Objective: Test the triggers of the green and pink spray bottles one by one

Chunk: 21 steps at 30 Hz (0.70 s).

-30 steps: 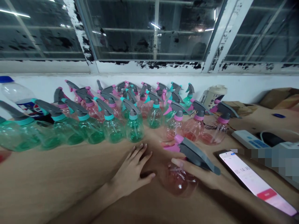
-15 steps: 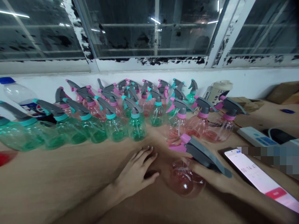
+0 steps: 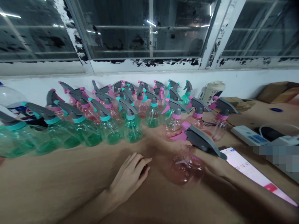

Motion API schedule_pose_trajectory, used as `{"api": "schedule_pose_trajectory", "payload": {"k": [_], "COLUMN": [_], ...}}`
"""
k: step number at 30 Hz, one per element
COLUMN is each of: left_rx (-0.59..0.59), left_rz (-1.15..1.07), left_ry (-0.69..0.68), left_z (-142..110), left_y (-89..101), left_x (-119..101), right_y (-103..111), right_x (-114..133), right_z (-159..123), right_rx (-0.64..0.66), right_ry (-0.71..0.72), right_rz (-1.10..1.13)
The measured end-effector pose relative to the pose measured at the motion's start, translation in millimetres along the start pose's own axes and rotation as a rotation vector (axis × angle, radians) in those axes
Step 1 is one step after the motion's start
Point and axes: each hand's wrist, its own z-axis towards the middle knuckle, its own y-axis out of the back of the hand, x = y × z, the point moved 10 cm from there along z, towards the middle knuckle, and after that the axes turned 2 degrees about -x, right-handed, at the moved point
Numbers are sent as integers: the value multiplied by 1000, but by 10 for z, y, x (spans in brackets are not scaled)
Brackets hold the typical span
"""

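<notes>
My right hand (image 3: 205,156) grips a pink spray bottle (image 3: 185,171) at its neck, below the grey and pink trigger head (image 3: 198,138). Fingertips show beyond the pink trigger. The bottle is clear and tinted pink, and it leans over the wooden table. To its left, my left hand (image 3: 130,172) rests on the tabletop with loosely bent fingers and nothing in it. Just behind the hands stand green spray bottles (image 3: 133,130) with turquoise collars. More pink spray bottles (image 3: 173,123) stand directly beyond the held one.
Several more spray bottles crowd back toward the white wall. At the left edge is a soda bottle (image 3: 14,96). On the right lie a phone (image 3: 247,172) with a lit screen and a white power strip (image 3: 249,135). A beige cup (image 3: 213,91) and a cardboard box (image 3: 277,91) stand farther back.
The spray bottle in my right hand has shifted slightly up and away from me. My left hand has drawn back a little, its fingers closer together and more bent. The view has turned slightly right.
</notes>
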Motion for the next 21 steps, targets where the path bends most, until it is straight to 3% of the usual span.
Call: {"api": "schedule_pose_trajectory", "payload": {"k": [4, 8, 18, 21], "left_rx": [41, 72, 136, 138], "left_rz": [-6, 17, 121, 133], "left_ry": [32, 34, 26, 3], "left_z": [12, 17, 17, 20], "left_y": [-44, -94, -162, -173], "left_x": [38, 68, 90, 82], "right_y": [-91, -89, -175, -130], "right_x": [33, 0, -81, -72], "right_z": [24, 14, -15, -30], "right_rx": [38, -3, 54, 17], "right_ry": [-49, -99, -138, -119], "right_rz": [165, 283, 364, 305]}}
